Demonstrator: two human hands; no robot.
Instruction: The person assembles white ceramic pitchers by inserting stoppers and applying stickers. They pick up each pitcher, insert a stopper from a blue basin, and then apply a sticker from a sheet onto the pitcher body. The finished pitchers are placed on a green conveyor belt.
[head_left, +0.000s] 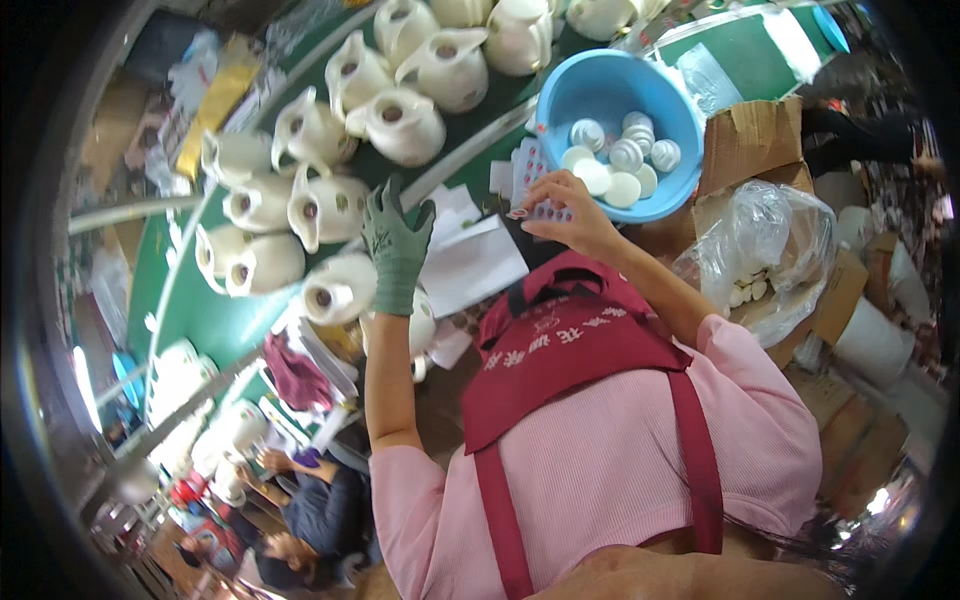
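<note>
My left hand [397, 245], in a grey-green work glove, has its fingers spread and holds nothing. Beside it lies a cream ceramic jug [325, 208] on its side, its round opening turned toward me. My bare right hand [575, 218] pinches a small red-marked sticker [518, 213] between thumb and finger. Under and behind that hand is a sheet of small red oval stickers [530, 165], partly covered by the fingers. White paper sheets [475, 262] lie between my two hands.
Several more cream jugs [405, 125] lie on the green conveyor belt [165, 285], with a metal rail along it. A blue basin [690, 110] holds white lids. At right, a cardboard box contains a clear plastic bag [765, 240]. Other people [325, 500] sit at lower left.
</note>
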